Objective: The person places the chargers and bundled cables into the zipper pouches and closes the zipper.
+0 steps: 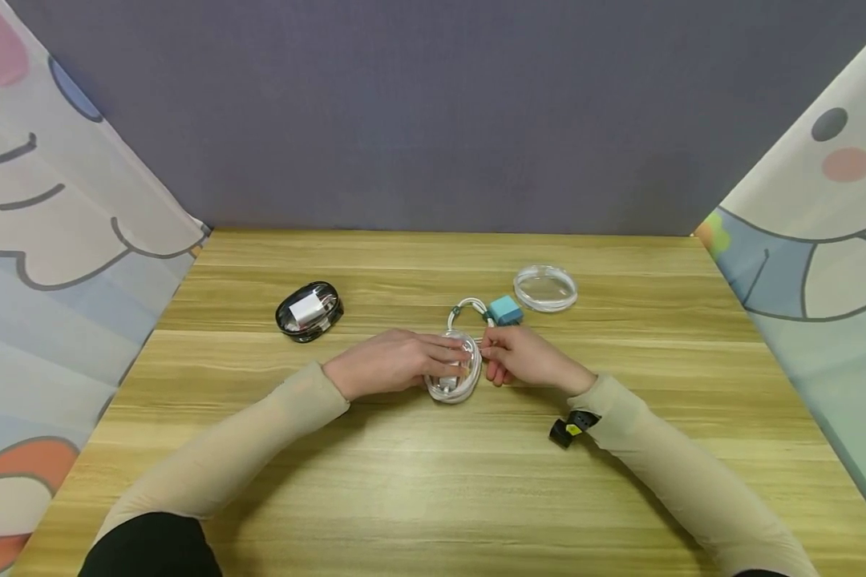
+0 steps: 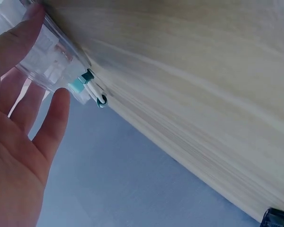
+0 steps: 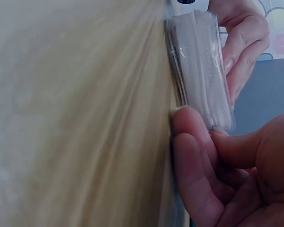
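A clear oval zip case (image 1: pixel 453 393) with a white edge lies on the table, a white item visible through its top. My left hand (image 1: pixel 397 362) holds it from the left, fingers across the top; in the left wrist view the thumb and fingers span the case (image 2: pixel 49 59). At the case's right side, my right hand (image 1: pixel 527 358) pinches the zipped edge between thumb and forefinger. The right wrist view shows that pinch at the near end of the white zipper band (image 3: pixel 201 71). Whatever small part sits between those fingertips is mostly hidden.
Just behind the case lie a looped white cable (image 1: pixel 469 302) with dark green ties and a light blue charger block (image 1: pixel 506 310). Another clear white-edged case (image 1: pixel 545 288) is farther back right. A black-edged case (image 1: pixel 309 311) with a white item stands left.
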Action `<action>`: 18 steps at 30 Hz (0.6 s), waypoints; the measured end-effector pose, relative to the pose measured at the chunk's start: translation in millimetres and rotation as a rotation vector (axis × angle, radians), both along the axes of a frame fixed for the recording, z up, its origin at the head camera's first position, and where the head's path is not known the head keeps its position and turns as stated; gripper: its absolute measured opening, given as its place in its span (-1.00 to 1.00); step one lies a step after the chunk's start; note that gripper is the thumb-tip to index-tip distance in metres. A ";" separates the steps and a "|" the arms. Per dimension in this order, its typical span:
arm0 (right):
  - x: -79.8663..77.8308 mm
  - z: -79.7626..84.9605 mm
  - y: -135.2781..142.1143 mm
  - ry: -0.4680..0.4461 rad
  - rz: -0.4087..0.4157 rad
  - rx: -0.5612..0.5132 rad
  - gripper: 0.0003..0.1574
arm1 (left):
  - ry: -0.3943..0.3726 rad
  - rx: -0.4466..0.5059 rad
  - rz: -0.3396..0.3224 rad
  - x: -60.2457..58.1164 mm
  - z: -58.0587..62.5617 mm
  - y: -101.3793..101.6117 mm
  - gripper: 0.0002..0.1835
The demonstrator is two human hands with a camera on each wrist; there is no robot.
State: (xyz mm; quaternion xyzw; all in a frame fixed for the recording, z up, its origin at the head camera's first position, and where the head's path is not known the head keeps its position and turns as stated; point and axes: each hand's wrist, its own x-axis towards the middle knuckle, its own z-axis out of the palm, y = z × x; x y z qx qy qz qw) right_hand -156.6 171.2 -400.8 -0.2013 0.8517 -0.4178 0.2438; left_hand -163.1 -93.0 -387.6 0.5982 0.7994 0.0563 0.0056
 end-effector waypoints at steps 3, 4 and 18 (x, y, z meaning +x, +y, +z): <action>3.5 1.6 2.3 -0.005 0.023 -0.009 -0.81 | 0.005 0.003 0.010 1.0 0.3 -0.4 -0.34; 5.2 1.6 3.6 -0.014 0.026 -0.013 -0.81 | 0.005 0.004 0.010 1.0 0.3 -0.1 -0.34; 23.2 1.8 6.5 -0.147 0.089 -0.047 -0.80 | -0.006 0.012 0.030 2.6 1.6 2.8 -0.34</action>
